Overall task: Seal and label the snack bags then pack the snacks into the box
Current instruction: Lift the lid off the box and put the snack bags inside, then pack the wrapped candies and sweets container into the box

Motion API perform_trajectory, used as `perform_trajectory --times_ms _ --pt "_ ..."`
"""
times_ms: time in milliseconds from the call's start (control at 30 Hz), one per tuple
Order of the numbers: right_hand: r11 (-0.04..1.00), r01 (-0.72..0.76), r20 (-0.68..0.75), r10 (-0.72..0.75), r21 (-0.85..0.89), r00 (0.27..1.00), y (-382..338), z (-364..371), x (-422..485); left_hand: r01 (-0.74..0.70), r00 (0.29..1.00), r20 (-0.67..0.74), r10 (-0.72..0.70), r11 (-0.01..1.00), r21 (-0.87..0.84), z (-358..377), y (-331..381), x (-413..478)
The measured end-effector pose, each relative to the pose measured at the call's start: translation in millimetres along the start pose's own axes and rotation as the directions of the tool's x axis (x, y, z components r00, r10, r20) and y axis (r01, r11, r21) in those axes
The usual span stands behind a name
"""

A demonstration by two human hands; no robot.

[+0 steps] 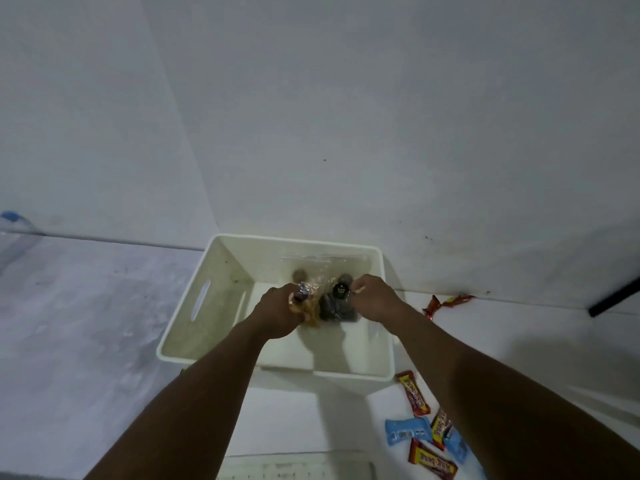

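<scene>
A white plastic box (194,344) with a slot handle stands on the white table against the wall. Both my hands reach into it. My left hand (277,315) grips a clear snack bag (308,306) with tan, brownish contents. Beside it, my right hand (374,299) pinches the edge of a second clear bag (337,304) holding dark round biscuits with a black label on it. Another clear bag (311,263) leans on the box's far wall. Both held bags hang low inside the box, near its floor.
Loose wrapped snacks lie on the table right of the box: red-yellow bars (412,393), a blue packet (407,431) and a red wrapper (446,303) by the wall. A black bar (613,297) juts in at the right. A clear bottle with a blue cap (12,233) stands far left.
</scene>
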State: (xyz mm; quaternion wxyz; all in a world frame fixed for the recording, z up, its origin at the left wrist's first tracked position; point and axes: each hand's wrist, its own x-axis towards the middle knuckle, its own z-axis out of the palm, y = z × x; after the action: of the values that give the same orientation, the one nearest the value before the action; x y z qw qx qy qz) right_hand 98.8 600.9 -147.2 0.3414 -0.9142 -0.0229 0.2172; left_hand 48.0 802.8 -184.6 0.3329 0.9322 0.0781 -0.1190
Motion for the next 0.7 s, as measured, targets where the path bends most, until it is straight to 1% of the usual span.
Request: perform_trajectory --times_ms 133,233,300,400,500,700 --pt "0.993 0.024 -0.038 -0.019 0.118 0.999 6.4 -27.6 -38.7 -0.044 0.997 -0.060 0.044 0.999 -0.006 -2.6 35.1 -22.7" --pt "0.988 0.047 -0.079 -0.036 0.145 0.996 23.2 -50.6 -69.0 -0.107 0.989 -0.110 0.102 0.993 -0.045 3.3 71.3 -38.7" --pt "0.986 0.035 -0.094 -0.020 0.164 0.995 41.1 -65.6 -88.8 -0.156 0.980 -0.138 0.143 0.984 -0.090 14.6 96.5 -49.4" --pt "0.980 -0.003 -0.124 0.028 0.198 0.992 80.3 -85.4 -115.6 -0.271 0.952 -0.167 0.256 0.960 -0.070 44.6 134.1 -64.8" --pt "0.975 -0.070 -0.158 0.104 0.209 0.982 131.0 -102.4 -142.3 -0.329 0.940 -0.115 0.320 0.942 -0.072 84.2 168.4 -82.5" --pt "0.948 -0.197 -0.226 0.255 0.250 0.940 254.4 -128.1 -194.7 -0.302 0.943 0.115 0.313 0.948 -0.103 175.4 219.8 -111.1"
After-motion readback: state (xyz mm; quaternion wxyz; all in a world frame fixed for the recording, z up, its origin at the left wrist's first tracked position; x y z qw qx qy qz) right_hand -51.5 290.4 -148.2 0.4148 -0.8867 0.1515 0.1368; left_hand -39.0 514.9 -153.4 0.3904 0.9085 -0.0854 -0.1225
